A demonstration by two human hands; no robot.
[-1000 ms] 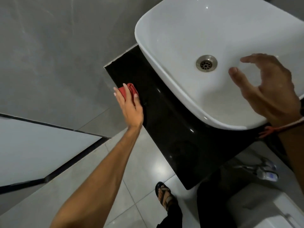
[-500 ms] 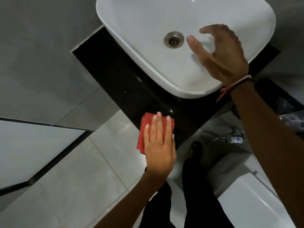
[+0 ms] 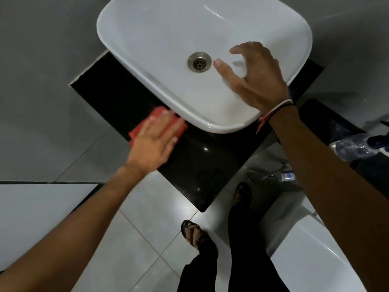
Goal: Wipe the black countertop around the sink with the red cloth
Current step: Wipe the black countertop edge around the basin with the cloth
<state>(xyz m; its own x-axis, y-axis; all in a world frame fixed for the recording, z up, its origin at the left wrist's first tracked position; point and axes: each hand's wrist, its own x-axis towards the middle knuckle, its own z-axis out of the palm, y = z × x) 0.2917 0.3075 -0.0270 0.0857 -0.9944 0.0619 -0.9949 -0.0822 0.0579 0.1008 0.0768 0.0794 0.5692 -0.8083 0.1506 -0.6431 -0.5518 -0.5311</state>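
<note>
A white basin sink (image 3: 160, 34) sits on the glossy black countertop (image 3: 195, 165). My left hand (image 3: 153, 144) lies flat, palm down, on the red cloth (image 3: 136, 129), pressing it onto the counter's front strip right against the sink's near-left wall. Most of the cloth is hidden under the fingers. My right hand (image 3: 256, 79) hovers over the basin, right of the metal drain (image 3: 199, 61), fingers spread and curled, holding nothing. A thread bracelet is on that wrist.
Grey wall tiles run along the left. A clear plastic bottle (image 3: 355, 147) lies on a dark ledge at right. Below the counter are pale floor tiles, my sandalled feet (image 3: 191, 232) and a white toilet (image 3: 311, 256) at lower right.
My left hand slid the cloth from the counter's front edge up against the sink wall. The right hand stayed over the basin. The camera view shifted.
</note>
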